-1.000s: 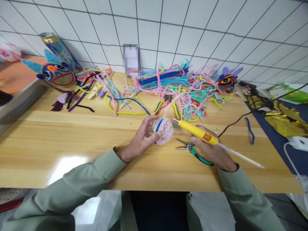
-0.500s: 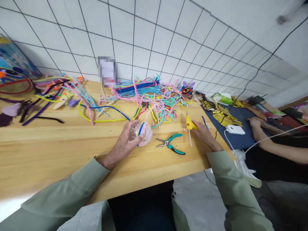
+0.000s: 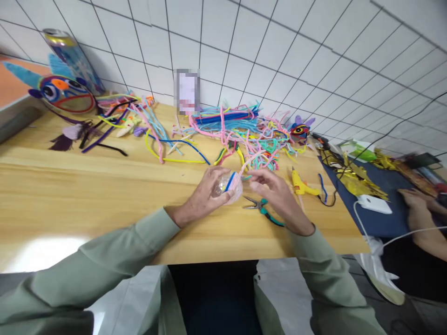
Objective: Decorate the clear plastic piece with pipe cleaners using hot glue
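Note:
My left hand (image 3: 204,197) is closed round a small clear plastic ball (image 3: 228,187) wrapped with pink and blue pipe cleaners, just above the wooden table (image 3: 87,186). My right hand (image 3: 274,193) is right beside it, fingertips pinched on a pink pipe cleaner (image 3: 244,164) that runs from the ball up toward the pile. A yellow glue gun (image 3: 300,185) lies on the table to the right of my right hand. Teal-handled pliers (image 3: 261,207) lie partly under that hand.
A big heap of coloured pipe cleaners (image 3: 237,130) fills the back of the table. A pipe-cleaner mask (image 3: 61,93) and a can (image 3: 71,53) stand at back left. At right are a blue mat with gold foil (image 3: 352,179), a white charger (image 3: 374,204) and another person's hand (image 3: 415,200).
My right hand has put the glue gun down at the right and come back to the ball, taking the pink pipe cleaner. The left hand kept hold of the ball. The view swung back left.

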`<state>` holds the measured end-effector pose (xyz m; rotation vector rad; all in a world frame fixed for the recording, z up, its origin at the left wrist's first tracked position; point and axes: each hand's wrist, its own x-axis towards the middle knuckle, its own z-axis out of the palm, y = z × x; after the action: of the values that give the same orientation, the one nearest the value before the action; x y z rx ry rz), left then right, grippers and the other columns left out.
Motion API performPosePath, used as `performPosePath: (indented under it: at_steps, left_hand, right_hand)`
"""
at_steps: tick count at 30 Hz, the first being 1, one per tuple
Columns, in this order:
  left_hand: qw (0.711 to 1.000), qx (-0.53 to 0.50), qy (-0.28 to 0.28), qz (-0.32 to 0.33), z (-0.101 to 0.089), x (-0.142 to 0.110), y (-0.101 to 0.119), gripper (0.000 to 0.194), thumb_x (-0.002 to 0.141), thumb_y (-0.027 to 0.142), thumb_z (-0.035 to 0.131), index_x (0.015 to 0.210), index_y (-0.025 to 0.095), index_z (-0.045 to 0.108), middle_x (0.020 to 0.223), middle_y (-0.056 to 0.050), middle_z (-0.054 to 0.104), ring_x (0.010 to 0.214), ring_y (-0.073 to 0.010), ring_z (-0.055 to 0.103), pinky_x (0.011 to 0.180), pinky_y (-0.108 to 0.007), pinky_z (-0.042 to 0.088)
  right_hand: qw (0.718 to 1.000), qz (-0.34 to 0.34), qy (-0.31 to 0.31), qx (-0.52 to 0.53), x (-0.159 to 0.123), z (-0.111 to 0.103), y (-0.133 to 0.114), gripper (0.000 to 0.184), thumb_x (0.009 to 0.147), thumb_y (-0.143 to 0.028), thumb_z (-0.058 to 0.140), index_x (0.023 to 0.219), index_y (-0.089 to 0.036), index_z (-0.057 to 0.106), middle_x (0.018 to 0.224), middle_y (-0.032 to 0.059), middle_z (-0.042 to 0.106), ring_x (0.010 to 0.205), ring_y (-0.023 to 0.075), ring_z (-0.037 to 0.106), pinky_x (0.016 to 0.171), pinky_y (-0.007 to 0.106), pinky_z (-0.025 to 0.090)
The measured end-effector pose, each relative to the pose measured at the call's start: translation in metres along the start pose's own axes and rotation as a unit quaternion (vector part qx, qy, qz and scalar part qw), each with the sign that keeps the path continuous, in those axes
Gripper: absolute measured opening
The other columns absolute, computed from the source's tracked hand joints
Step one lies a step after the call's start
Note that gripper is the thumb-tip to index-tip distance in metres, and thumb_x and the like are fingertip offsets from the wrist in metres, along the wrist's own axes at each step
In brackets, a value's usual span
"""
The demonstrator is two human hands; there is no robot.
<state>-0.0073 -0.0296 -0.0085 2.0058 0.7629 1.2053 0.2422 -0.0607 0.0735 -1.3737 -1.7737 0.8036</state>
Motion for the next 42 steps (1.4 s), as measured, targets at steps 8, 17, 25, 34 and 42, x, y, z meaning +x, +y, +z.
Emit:
performPosePath:
  at_steps: [8, 17, 25, 34, 42]
  left_hand:
    - [1.0, -0.002, 0.006, 0.016, -0.001, 0.002, 0.002, 0.049, 0.1, 0.033, 0.069, 0.146, 0.023, 0.053, 0.143, -0.015, 0.06, 0.142, -0.0315, 0.056, 0.123, -0.054, 0.049]
    - [1.0, 0.001, -0.003, -0.016, -0.003, 0.002, 0.008, 0.048, 0.1, 0.036, 0.068, 0.144, 0.024, 0.053, 0.145, -0.014, 0.06, 0.143, -0.0316, 0.055, 0.124, -0.054, 0.048]
    - [1.0, 0.001, -0.002, -0.024, -0.004, 0.002, 0.008, 0.05, 0.1, 0.036, 0.07, 0.145, 0.024, 0.053, 0.146, -0.015, 0.059, 0.143, -0.0322, 0.056, 0.124, -0.054, 0.048]
    - [1.0, 0.003, 0.0, -0.001, -0.002, 0.002, 0.006, 0.051, 0.1, 0.036, 0.07, 0.146, 0.024, 0.052, 0.146, -0.015, 0.059, 0.145, -0.0326, 0.055, 0.125, -0.056, 0.047]
    - [1.0, 0.01, 0.0, 0.019, -0.001, 0.003, 0.006, 0.05, 0.1, 0.035, 0.069, 0.146, 0.025, 0.052, 0.144, -0.015, 0.06, 0.142, -0.0312, 0.056, 0.123, -0.054, 0.049]
  right_hand:
    - [0.992, 0.015, 0.04, 0.121, 0.021, 0.049, -0.001, 0.034, 0.088, -0.05, 0.083, 0.076, -0.024, 0.063, 0.079, -0.001, 0.065, 0.074, 0.0167, 0.055, 0.072, 0.033, 0.047]
    - [0.987, 0.04, 0.056, 0.146, 0.022, 0.052, 0.008, 0.038, 0.085, -0.057, 0.085, 0.077, -0.026, 0.066, 0.076, -0.0011, 0.066, 0.071, 0.0174, 0.056, 0.067, 0.033, 0.049]
    - [0.991, 0.026, 0.065, 0.116, 0.011, 0.046, 0.006, 0.038, 0.089, -0.059, 0.082, 0.081, -0.026, 0.066, 0.079, -0.001, 0.065, 0.075, 0.0182, 0.06, 0.073, 0.034, 0.052]
    - [0.988, 0.05, 0.059, 0.132, 0.014, 0.05, 0.012, 0.041, 0.087, -0.063, 0.083, 0.082, -0.026, 0.065, 0.073, -0.0019, 0.064, 0.067, 0.0172, 0.058, 0.062, 0.032, 0.049]
    - [0.988, 0.059, 0.043, 0.135, 0.02, 0.048, 0.008, 0.04, 0.082, -0.058, 0.088, 0.078, -0.026, 0.065, 0.07, -0.0025, 0.064, 0.065, 0.0159, 0.057, 0.061, 0.032, 0.048]
